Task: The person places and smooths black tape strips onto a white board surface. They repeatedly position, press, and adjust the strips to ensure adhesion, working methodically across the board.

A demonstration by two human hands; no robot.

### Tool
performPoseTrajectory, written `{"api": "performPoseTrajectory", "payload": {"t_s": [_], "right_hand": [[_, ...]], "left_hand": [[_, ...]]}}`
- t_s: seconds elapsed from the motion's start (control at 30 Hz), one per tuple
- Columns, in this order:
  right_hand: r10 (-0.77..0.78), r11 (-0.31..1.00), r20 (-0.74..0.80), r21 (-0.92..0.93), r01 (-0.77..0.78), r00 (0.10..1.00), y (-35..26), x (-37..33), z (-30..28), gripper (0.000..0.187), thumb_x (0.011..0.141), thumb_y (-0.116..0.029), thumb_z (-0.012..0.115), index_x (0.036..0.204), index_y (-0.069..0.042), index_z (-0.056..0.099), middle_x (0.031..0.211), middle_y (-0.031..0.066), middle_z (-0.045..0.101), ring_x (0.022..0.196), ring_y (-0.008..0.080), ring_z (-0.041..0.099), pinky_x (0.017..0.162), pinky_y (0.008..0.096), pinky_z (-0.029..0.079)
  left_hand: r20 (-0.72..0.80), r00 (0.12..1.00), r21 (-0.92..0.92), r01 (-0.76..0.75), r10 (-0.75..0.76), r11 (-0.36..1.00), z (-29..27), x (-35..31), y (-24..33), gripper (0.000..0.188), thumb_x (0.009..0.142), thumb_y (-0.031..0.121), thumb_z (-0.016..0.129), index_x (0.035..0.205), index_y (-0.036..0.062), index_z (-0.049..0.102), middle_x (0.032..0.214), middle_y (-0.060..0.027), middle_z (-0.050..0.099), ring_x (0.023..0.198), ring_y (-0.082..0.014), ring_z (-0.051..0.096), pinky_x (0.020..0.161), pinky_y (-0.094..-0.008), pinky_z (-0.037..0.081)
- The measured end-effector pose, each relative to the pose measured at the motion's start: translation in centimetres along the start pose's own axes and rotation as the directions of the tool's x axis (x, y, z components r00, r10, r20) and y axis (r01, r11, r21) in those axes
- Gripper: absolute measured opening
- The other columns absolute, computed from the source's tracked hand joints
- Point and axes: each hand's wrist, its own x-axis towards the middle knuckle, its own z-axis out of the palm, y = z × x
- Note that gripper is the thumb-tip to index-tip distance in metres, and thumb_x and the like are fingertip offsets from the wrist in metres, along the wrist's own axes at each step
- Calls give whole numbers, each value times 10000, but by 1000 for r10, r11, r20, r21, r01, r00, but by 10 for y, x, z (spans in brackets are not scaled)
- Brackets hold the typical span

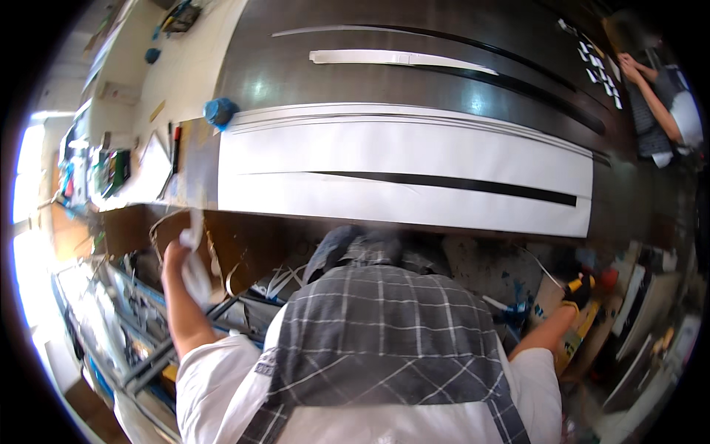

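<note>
At nine o'clock, the fingers of the person's left hand [177, 251] appear closed around a limp, curling white strip [194, 235], blurred and hanging clear of the bench [274, 78]. Between three and four o'clock, the right hand [575, 297] meets a black-and-yellow shape [582, 284]; we cannot tell whether it is worn or held, or whether those fingers grip. Neither hand touches the bench.

At twelve o'clock, just past a dark checked apron [384, 318], long white sheeting [399, 144] lies flat along the bench's near edge. A dark wedge [481, 189] runs through it, narrowing toward ten o'clock. We judge the work partway along: the sheeting is laid out and split lengthwise, the wedge is uncovered, and the strip is not lying with it. We cannot tell how much remains.

Farther out at twelve lies a slim pale piece [403, 58]; a blue lump [219, 112] sits at ten. At two, a co-worker [665, 103] stands beyond small white pieces [599, 74].
</note>
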Motion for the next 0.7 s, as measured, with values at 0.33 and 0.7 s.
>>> {"api": "performPoseTrajectory", "payload": {"t_s": [0.33, 0.7], "right_hand": [[-134, 939, 403, -241, 246, 905, 24, -412, 207, 149, 879, -57, 635, 1020, -68, 590, 807, 67, 665, 663, 122, 602, 598, 248, 490], [-294, 449, 743, -447, 774, 601, 25, -565, 332, 464, 735, -221, 735, 1123, -34, 563, 921, 212, 654, 861, 421, 638, 728, 471, 515]], "left_hand": [[-221, 639, 6, 756, -737, 654, 2, -14, -7, 813, 786, 579, 655, 1471, 253, 362, 1574, -112, 256, 1437, -396, 219, 1086, -682, 248], [190, 970, 95, 138, -153, 986, 173, -35, -25, 668, 797, 483, 712, 1396, 265, 513, 1543, -82, 365, 1433, -345, 288, 1126, -653, 215]]}}
